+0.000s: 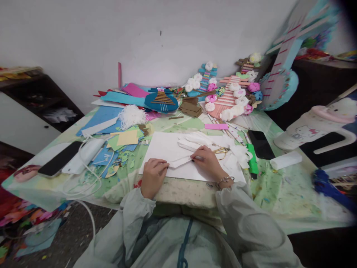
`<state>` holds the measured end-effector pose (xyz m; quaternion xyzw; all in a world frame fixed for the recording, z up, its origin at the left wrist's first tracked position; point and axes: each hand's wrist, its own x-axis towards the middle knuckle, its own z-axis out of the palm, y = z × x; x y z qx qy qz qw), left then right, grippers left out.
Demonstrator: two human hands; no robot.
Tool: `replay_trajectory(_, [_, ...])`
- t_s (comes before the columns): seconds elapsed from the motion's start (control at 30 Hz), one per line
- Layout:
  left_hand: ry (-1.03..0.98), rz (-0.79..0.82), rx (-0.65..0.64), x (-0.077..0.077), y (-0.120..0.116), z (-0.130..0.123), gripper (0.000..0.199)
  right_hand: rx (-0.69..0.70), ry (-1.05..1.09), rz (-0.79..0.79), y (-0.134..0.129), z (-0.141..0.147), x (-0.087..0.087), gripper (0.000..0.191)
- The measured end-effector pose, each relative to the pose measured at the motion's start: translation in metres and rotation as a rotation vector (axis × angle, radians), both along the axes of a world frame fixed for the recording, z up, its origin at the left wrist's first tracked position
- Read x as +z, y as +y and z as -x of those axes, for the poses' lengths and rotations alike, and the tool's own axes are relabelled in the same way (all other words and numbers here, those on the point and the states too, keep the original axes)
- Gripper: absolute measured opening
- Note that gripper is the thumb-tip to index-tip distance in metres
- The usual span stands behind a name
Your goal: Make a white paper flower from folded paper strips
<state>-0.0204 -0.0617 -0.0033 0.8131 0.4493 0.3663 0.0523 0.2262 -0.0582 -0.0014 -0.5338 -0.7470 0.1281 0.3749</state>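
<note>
A large white sheet (164,149) lies flat on the table in front of me. My left hand (153,176) presses on the left end of a folded white paper strip (178,162) that rests on the sheet. My right hand (208,162) pinches the strip's right part, with what looks like a thin pen between its fingers. Several more cut white paper pieces (195,140) lie just beyond my right hand. Gold-handled scissors (221,150) rest to the right of that hand.
A green marker (253,162), a black phone (260,144) and a white cartoon-cat mug (309,130) sit at the right. Coloured paper scraps (122,143), a second phone (60,159) and a white charger with cable (89,152) lie at the left. Paper-flower crafts (231,97) stand at the back.
</note>
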Motion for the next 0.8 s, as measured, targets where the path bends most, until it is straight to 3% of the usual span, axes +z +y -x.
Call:
replay_trajectory(0.27, [0.087, 0.008, -0.128, 0.0034, -0.0053, -0.0044, 0.017, 0.097, -0.088, 0.004, -0.0025, -0.0015, 0.0079, 0.011])
replay_trajectory(0.5, [0.215, -0.018, -0.144, 0.0043, -0.0070, -0.0065, 0.017, 0.016, 0.041, 0.035, -0.0019, -0.0015, 0.0040, 0.011])
replay_trajectory(0.8, [0.198, -0.072, -0.150, 0.0024, -0.0067, -0.0052, 0.014, 0.101, 0.017, 0.028, -0.0002, -0.0022, 0.0048, 0.013])
